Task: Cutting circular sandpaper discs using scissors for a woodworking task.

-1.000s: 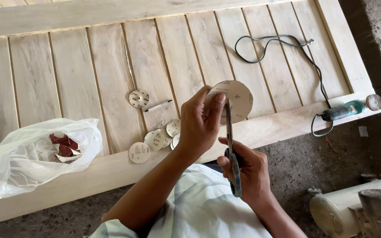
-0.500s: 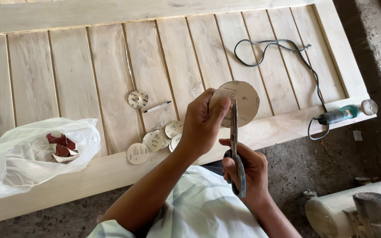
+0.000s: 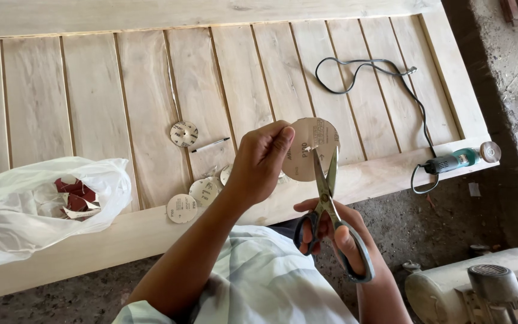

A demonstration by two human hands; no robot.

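A pale slatted wooden panel (image 3: 151,102) lies over a dusty concrete floor (image 3: 445,222) and serves as the tabletop. Above its near rail, the left hand (image 3: 259,165) holds one round sanding disc (image 3: 307,147) upright by its left edge, fingers pinching it, its printed back facing the camera. The right hand (image 3: 337,231) has its fingers through the loops of the one pair of scissors (image 3: 326,201); their long axis runs up and away from the body, tips pointing at the disc's centre, blades slightly parted. At least four more discs (image 3: 182,207) lie on the wood, one (image 3: 183,133) beside a pen (image 3: 210,144). A white plastic bag (image 3: 37,207) holds reddish scraps. One small grinder (image 3: 460,159) with a black cord (image 3: 367,72) rests at the right.
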